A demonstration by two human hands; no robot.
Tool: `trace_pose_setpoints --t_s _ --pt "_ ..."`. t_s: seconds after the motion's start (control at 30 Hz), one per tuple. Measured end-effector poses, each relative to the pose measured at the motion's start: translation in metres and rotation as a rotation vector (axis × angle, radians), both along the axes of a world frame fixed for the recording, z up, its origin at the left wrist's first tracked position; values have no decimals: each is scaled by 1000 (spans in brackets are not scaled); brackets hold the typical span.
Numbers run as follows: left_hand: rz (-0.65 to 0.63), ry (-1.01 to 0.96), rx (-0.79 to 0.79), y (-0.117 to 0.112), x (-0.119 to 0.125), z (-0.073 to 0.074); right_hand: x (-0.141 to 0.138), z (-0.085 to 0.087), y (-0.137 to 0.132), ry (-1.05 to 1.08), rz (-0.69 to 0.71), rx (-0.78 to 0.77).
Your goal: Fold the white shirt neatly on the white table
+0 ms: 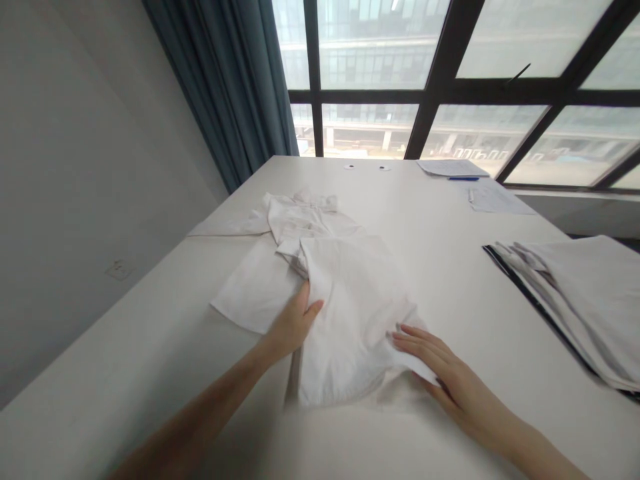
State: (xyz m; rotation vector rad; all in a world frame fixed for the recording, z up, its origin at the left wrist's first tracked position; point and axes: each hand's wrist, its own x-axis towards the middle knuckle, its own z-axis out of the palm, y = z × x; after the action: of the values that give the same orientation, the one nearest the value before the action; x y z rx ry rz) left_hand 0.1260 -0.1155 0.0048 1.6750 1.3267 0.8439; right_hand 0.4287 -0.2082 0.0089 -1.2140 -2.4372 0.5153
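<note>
A white shirt (350,300) lies partly folded on the white table, one panel turned over toward me and rumpled cloth at its far end. One long sleeve stretches out to the left. My left hand (294,321) is closed on the left edge of the turned-over panel, thumb on top and the other fingers mostly hidden beneath the cloth. At the lower right corner, my right hand (440,367) has its fingers laid over the fabric and its thumb side under the edge, pinching the cloth between them. The near hem is slightly blurred and lifted.
A stack of folded white garments (590,287) rests on a black board (540,310) at the right. Papers (453,168) and a blue pen (463,179) lie at the table's far right. Beyond stand a blue curtain (235,87) and windows; a wall flanks the left.
</note>
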Motion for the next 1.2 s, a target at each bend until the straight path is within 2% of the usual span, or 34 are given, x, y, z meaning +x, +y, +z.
trace_pose_setpoints --t_s 0.13,0.23,0.4,0.63,0.77,0.87,1.2 --pt "35 8 49 13 3 -1 0 0 0 -24 100 47" --pt "3 15 16 22 1 -7 3 -3 -3 -68 169 120" --pt "-7 39 -1 24 -3 -15 8 -10 -6 -116 171 191" --pt "-29 6 -91 23 -2 -11 14 -10 -1 68 166 199" --pt "-31 48 -85 22 -3 -12 20 -9 3 -61 278 204" --pt "-33 43 -69 22 -5 -13 21 -8 2 -142 296 210" --pt "12 134 -13 31 1 -17 10 -4 -6 -87 305 259"
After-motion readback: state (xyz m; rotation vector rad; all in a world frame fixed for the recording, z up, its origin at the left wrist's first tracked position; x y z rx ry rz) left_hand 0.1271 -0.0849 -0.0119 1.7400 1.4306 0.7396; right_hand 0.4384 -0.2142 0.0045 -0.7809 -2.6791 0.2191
